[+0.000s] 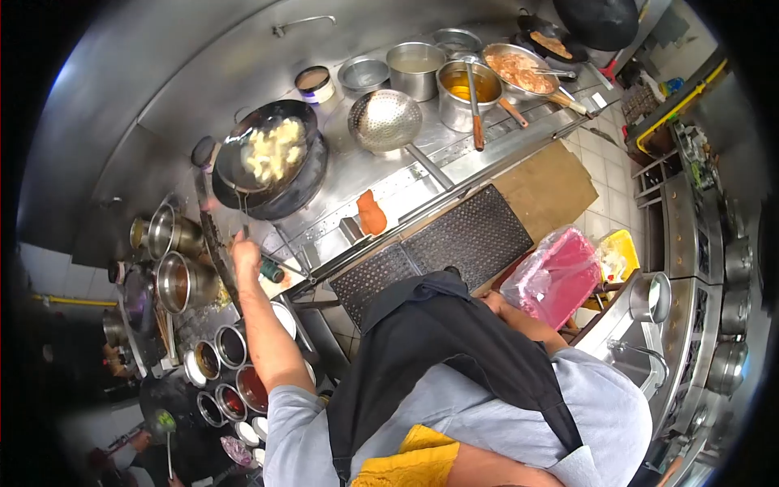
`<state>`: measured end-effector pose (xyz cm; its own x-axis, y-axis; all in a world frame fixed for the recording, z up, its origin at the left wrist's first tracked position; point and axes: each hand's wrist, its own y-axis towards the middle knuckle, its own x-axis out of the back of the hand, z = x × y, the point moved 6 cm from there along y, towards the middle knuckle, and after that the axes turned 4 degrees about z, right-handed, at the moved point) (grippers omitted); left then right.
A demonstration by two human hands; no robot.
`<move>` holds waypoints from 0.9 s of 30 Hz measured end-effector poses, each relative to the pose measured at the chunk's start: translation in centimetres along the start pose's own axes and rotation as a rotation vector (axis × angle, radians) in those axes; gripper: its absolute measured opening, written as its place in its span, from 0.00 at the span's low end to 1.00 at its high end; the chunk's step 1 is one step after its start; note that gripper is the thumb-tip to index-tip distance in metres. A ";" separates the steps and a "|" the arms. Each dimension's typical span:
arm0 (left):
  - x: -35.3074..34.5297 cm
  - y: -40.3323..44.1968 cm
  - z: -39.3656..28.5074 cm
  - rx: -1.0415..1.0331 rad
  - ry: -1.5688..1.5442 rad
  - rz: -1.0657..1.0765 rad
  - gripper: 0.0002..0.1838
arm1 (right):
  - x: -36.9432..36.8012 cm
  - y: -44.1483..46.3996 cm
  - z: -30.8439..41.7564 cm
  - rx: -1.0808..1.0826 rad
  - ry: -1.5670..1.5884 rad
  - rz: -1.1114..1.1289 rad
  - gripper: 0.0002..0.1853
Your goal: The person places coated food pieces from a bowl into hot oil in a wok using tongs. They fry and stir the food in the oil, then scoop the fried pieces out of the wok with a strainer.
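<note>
My left hand (246,258) is closed around the handle of a wire skimmer (230,166), which reaches into the black wok (312,174). Pale yellow pieces of food (274,150) lie in the skimmer over the wok. Next to this hand is a dark green cylinder (271,270). My right hand (492,303) is low beside the black apron (430,325); its fingers are mostly hidden. A perforated strainer (385,120) rests on the steel counter right of the wok, and an orange cloth (371,213) lies near the counter's front edge.
Pots with liquid (415,61) and oil (468,84) and a pan of meat (519,69) line the back. Sauce containers (251,388) stand lower left, near another person's hand (141,441). A pink bin (560,276) stands right, by a sink tap (641,349).
</note>
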<state>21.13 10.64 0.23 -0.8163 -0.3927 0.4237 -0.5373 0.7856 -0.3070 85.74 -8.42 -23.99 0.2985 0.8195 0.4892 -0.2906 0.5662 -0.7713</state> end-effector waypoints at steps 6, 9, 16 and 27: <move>0.5 -4.6 -2.4 -0.422 0.367 -0.149 0.24 | -7.9 5.9 -5.2 0.534 -0.230 0.002 0.25; 1.9 -5.6 -3.2 -0.390 0.307 -0.169 0.24 | 1.3 -2.8 1.3 -0.156 0.078 0.080 0.25; 4.8 0.5 -1.1 -0.408 0.395 -0.338 0.25 | -0.3 1.8 -2.2 -0.133 0.417 -0.074 0.23; -4.0 4.3 -0.4 0.055 -0.287 0.121 0.33 | 0.0 -1.0 0.1 0.020 0.448 -0.067 0.25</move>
<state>22.19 15.78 -2.44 -0.8974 -0.4228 0.1262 -0.4368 0.8109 -0.3895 85.91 -8.98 -23.13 0.6800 0.6645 0.3099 -0.2731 0.6218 -0.7340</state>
